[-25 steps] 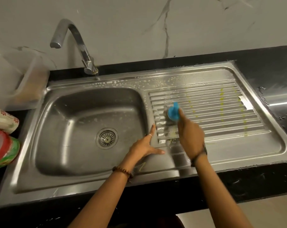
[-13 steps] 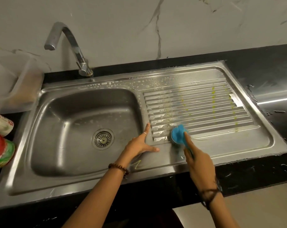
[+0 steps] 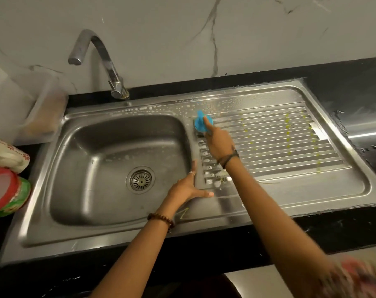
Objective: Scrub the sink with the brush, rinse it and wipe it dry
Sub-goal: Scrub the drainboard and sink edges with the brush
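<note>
The steel sink (image 3: 53,190) has a basin on the left and a ribbed drainboard (image 3: 279,151) on the right, dotted with suds and yellow-green streaks. My right hand (image 3: 219,143) grips a blue brush (image 3: 201,124) and presses it on the far left end of the ribs, index finger stretched over its top. My left hand (image 3: 189,188) rests flat with spread fingers on the strip between basin and drainboard. The drain strainer (image 3: 140,180) sits in the basin floor.
A chrome tap (image 3: 105,61) rises behind the basin, its spout over the far left. A clear plastic container (image 3: 42,110), a mug (image 3: 6,153) and a red-lidded tub (image 3: 4,192) stand at the left. Wet black counter (image 3: 359,100) surrounds the sink.
My right hand has carried the brush from the near end of the ribs to their far end. My left hand has stayed planted on the strip.
</note>
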